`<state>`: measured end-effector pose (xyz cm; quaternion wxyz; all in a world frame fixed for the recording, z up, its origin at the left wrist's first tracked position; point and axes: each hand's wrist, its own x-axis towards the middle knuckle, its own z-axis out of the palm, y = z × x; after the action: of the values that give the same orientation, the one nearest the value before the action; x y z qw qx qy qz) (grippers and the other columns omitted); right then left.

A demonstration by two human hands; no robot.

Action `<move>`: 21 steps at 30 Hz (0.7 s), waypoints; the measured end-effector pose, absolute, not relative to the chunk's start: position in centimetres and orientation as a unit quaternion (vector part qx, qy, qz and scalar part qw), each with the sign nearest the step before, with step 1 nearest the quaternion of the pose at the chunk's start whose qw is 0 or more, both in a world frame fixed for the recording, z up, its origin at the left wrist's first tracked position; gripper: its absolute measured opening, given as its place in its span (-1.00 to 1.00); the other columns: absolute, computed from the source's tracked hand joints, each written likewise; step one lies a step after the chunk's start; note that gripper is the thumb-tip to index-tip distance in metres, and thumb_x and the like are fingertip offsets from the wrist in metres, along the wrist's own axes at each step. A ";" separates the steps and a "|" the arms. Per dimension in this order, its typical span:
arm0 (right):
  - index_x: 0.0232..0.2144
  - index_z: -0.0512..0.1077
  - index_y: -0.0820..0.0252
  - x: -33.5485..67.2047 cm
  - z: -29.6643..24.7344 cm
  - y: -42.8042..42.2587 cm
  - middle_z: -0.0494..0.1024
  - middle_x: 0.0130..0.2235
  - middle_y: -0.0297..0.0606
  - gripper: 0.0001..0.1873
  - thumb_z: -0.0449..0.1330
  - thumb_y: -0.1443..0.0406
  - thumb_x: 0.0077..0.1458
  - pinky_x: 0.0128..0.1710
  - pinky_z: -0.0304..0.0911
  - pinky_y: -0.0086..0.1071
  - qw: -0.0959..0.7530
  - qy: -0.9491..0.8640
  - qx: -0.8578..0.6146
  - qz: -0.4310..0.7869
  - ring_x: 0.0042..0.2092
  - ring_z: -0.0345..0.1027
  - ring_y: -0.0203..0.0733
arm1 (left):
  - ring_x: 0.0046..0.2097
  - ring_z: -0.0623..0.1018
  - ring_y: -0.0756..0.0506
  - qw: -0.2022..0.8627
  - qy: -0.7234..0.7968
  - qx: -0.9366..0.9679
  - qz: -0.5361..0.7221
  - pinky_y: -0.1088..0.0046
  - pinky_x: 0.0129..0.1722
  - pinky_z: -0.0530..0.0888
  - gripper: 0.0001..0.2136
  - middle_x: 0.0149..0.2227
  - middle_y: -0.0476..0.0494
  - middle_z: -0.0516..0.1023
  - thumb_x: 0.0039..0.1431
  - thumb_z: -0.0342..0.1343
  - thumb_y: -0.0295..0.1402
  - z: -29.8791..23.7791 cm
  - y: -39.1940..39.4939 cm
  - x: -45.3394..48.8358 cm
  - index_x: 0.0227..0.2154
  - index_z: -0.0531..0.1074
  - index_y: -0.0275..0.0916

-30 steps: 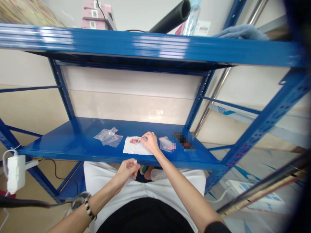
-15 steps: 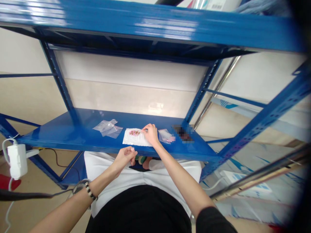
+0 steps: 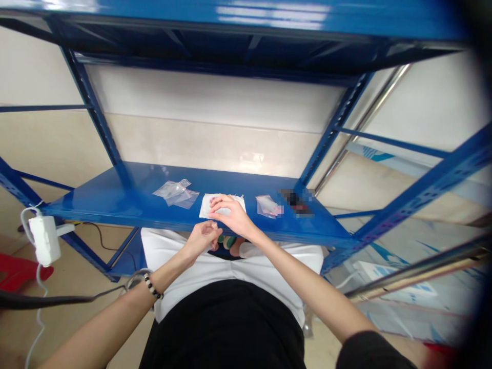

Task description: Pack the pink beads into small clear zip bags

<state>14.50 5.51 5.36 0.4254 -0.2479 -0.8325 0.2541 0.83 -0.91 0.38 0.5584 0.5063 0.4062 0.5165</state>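
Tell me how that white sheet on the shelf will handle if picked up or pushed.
The white sheet looks thin, with an uneven edge, so it's probably floppy and light. Lying flat, it would likely slide or crumple rather than tip.

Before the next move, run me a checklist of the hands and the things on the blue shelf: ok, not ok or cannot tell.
1. White sheet in full view: not ok; the right hand covers much of the white sheet.
2. Right hand's grip: cannot tell; anything between its fingertips is too small to make out.
3. Left hand holding something: cannot tell; its fingers are curled, near the front edge of the blue shelf.
4. Clear plastic bags to the left, apart from both hands: ok.
5. Small clear bag to the right, apart from the right hand: ok.
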 end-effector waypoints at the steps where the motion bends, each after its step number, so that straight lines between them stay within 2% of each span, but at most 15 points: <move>1: -0.43 0.57 0.11 14.5 5.3 5.4 0.52 -0.21 -0.27 -0.92 0.30 0.25 0.08 0.03 0.21 -0.20 0.418 -0.835 -0.241 0.265 -0.07 0.35 -0.14 | -0.65 0.30 0.06 0.555 0.410 0.509 0.515 0.53 -0.55 0.30 -0.68 -0.70 0.05 0.37 0.01 0.27 -0.16 0.5 -1.0 0.8 -0.53 0.27 -0.24; 7: -0.36 0.59 0.10 14.8 5.1 5.1 0.53 -0.19 -0.24 -0.90 0.28 0.23 0.12 0.00 0.25 -0.25 0.357 -0.864 -0.193 0.297 -0.10 0.38 -0.18 | -0.61 0.34 0.04 0.556 0.399 0.523 0.508 0.51 -0.53 0.30 -0.67 -0.68 -0.02 0.39 0.03 0.25 -0.16 0.6 -0.7 0.5 -0.59 0.32 -0.28; 10: -0.32 0.59 0.12 15.1 5.0 6.6 0.55 -0.20 -0.22 -0.83 0.20 0.22 0.19 -0.03 0.26 -0.27 0.376 -0.856 -0.212 0.284 -0.09 0.39 -0.16 | -0.63 0.29 0.06 0.584 0.365 0.494 0.530 0.52 -0.53 0.30 -0.69 -0.69 0.05 0.34 0.04 0.26 -0.17 0.3 -0.6 0.6 -0.53 0.29 -0.25; 15: -0.30 0.57 0.17 16.2 4.0 11.4 0.56 -0.29 -0.22 -0.77 0.13 0.24 0.23 -0.17 0.25 -0.34 0.421 -0.817 -0.354 0.175 -0.21 0.40 -0.19 | -0.63 0.27 0.08 0.604 0.355 0.472 0.536 0.55 -0.56 0.28 -0.69 -0.68 0.08 0.32 0.02 0.28 -0.18 0.4 -0.7 0.6 -0.49 0.27 -0.24; 18: -0.26 0.56 0.16 16.4 3.0 13.3 0.55 -0.28 -0.23 -0.85 0.18 0.28 0.19 -0.13 0.21 -0.32 0.400 -0.815 -0.406 0.105 -0.20 0.37 -0.18 | -0.64 0.28 0.08 0.603 0.362 0.478 0.526 0.55 -0.56 0.28 -0.68 -0.69 0.06 0.34 0.02 0.28 -0.18 0.6 -0.7 0.4 -0.50 0.27 -0.24; 21: -0.33 0.56 0.13 16.1 2.1 13.8 0.53 -0.26 -0.22 -0.90 0.23 0.29 0.15 -0.09 0.16 -0.27 0.367 -0.829 -0.418 0.053 -0.16 0.32 -0.14 | -0.64 0.29 0.08 0.606 0.360 0.479 0.523 0.55 -0.56 0.29 -0.69 -0.68 0.05 0.36 0.02 0.27 -0.18 0.6 -0.7 0.3 -0.49 0.27 -0.24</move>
<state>16.13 13.77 2.10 0.3674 -0.4178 -0.8293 0.0527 0.33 -0.66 0.56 0.6061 0.4791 0.3600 0.5230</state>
